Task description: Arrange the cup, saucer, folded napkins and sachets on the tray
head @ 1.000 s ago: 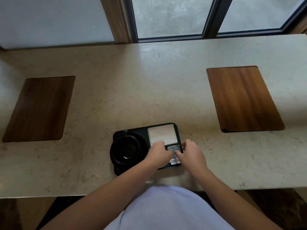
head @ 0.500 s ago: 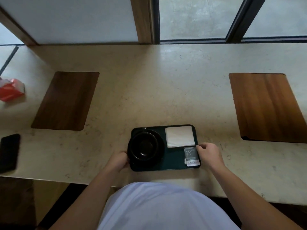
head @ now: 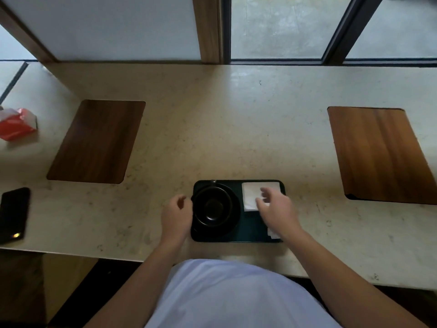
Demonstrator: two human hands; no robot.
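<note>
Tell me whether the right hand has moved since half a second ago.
Yes. The right hand left the dark rectangular tray's right edge and now reaches over the white folded napkin.

Pale stone counter (head: pixel 236 129) with tray (head: pixel 248 234), two wooden mats (head: pixel 97 142), phone (head: pixel 14 215), red packet (head: pixel 16 124).

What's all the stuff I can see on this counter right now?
tray: 1, black, counter's near edge
cup: 1, black, on saucer, tray's left
saucer: 1, black, under cup
napkin: white, folded, tray's far right
sachets: count unclear, white, tray's near right corner
wooden mats: 2, brown, one each side
phone: 1, black, far left
packet: 1, red, far left
left hand: beside tray
right hand: over napkin
</note>
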